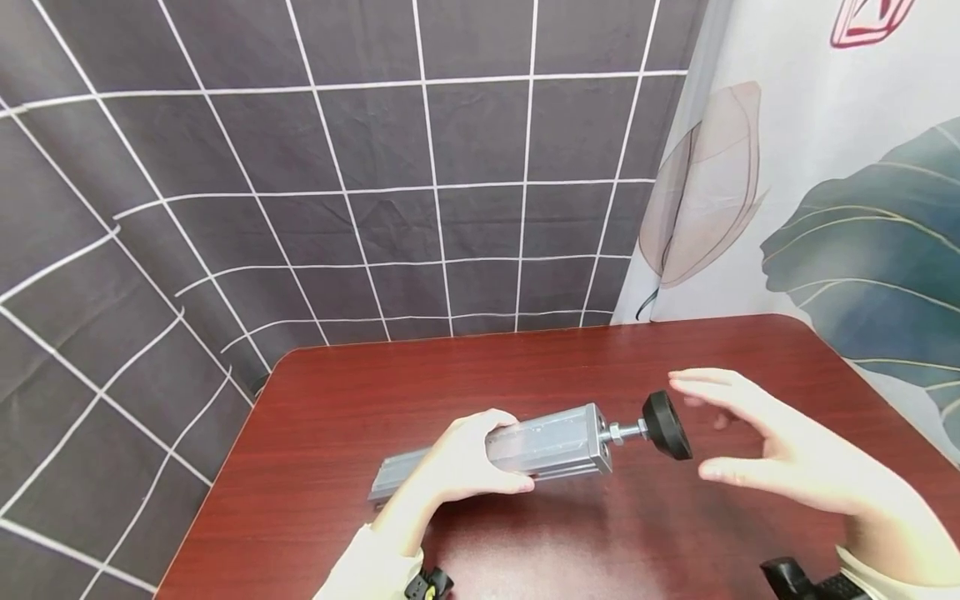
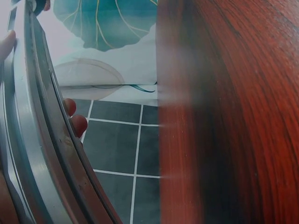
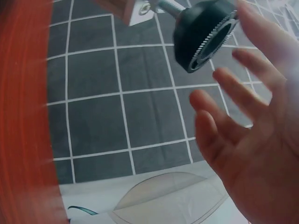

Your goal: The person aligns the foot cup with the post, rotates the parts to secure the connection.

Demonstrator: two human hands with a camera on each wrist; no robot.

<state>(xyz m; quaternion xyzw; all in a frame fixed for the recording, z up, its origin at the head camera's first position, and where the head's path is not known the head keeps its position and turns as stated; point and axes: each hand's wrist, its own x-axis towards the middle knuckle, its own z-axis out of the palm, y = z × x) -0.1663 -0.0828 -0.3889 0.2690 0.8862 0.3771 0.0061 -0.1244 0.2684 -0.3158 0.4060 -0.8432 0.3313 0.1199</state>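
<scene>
A silver pneumatic cylinder point(image 1: 551, 442) with a square, ribbed metal body slants across the table, held above the surface at its right end. My left hand point(image 1: 468, 458) grips it round the middle, thumb on the near side; fingertips point(image 2: 78, 125) show past the metal body in the left wrist view. From the right end a threaded rod point(image 1: 626, 431) with nuts sticks out, carrying a round black foot point(image 1: 667, 425). Its face has a toothed rim in the right wrist view. Just right of that foot my right hand point(image 1: 787, 450) is spread, thumb and fingers apart, holding nothing.
The reddish-brown wooden table point(image 1: 360, 383) has rounded back corners. A dark curtain with a white grid point(image 1: 390, 225) hangs behind and on the left. A white curtain with leaf prints point(image 1: 720, 283) hangs at the right. Both wrists wear black straps with devices.
</scene>
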